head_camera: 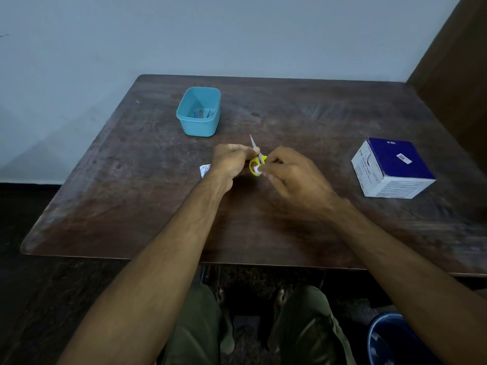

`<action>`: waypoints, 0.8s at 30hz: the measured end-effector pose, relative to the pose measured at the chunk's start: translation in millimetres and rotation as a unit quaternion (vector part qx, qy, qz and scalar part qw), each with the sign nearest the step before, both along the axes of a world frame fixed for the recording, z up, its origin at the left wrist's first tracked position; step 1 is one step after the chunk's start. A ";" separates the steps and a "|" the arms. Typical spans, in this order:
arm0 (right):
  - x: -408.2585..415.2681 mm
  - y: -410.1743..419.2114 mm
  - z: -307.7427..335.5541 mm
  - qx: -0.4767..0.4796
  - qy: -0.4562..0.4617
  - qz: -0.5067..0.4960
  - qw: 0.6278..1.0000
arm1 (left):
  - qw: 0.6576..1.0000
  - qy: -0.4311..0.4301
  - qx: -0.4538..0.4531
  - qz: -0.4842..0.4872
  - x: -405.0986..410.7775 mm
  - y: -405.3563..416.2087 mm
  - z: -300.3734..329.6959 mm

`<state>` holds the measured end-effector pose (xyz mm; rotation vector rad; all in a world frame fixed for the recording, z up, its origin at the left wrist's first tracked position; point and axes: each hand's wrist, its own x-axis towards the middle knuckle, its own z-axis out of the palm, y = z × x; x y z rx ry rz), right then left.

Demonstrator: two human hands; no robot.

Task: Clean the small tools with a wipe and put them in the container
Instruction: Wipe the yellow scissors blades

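Observation:
Over the middle of the wooden table (pixel 290 227), my left hand (pixel 232 160) pinches small scissors (pixel 255 164) with yellow handles by the blades, the metal tip pointing up and away. My right hand (pixel 292 175) pinches a small white wipe (pixel 257 169) against the yellow handle. A light blue plastic container (pixel 184 119) stands farther back on the left, with a few small tools lying at its bottom.
A blue and white box of alcohol swabs (pixel 390 167) sits on the table to the right. A torn white wrapper (pixel 205 170) lies just left of my left wrist. A dark blue bin (pixel 395 341) stands on the floor at the lower right, beside my knees.

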<state>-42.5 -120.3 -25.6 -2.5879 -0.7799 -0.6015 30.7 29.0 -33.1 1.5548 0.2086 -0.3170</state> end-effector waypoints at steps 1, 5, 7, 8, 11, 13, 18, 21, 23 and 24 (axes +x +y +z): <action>3.5 -1.8 0.5 0.022 -0.010 -0.019 1.000 | 1.000 -0.001 -0.005 -0.001 0.4 0.2 -0.2; 8.9 -3.6 -2.4 0.026 -0.008 -0.034 0.999 | 1.000 -0.011 -0.005 -0.005 3.4 0.8 1.2; 3.3 -3.9 -6.0 0.010 0.000 -0.016 1.000 | 1.000 -0.011 -0.002 -0.004 3.8 2.7 2.2; 0.3 -4.0 -7.3 0.004 0.002 -0.013 1.000 | 1.000 -0.008 0.000 0.000 3.7 4.4 2.4; -2.7 -4.8 -11.7 0.012 0.000 -0.032 0.999 | 1.000 0.009 -0.019 0.002 1.4 7.0 3.6; -0.7 -4.8 -13.8 0.034 -0.016 -0.038 0.999 | 0.999 0.019 -0.027 -0.006 -0.4 5.6 5.1; 1.9 0.2 -18.4 0.064 -0.056 -0.021 0.996 | 0.999 0.014 -0.039 0.000 -0.1 2.1 7.6; 4.0 2.4 -20.5 0.093 -0.074 -0.039 0.992 | 0.998 0.015 -0.067 -0.004 -5.2 -1.2 9.9; 6.6 2.1 -22.6 0.102 -0.082 -0.048 0.990 | 0.994 0.021 -0.103 -0.018 -11.7 -2.3 11.9; 7.9 1.7 -24.0 0.106 -0.082 -0.049 0.990 | 0.992 0.025 -0.123 -0.021 -15.0 -2.3 12.4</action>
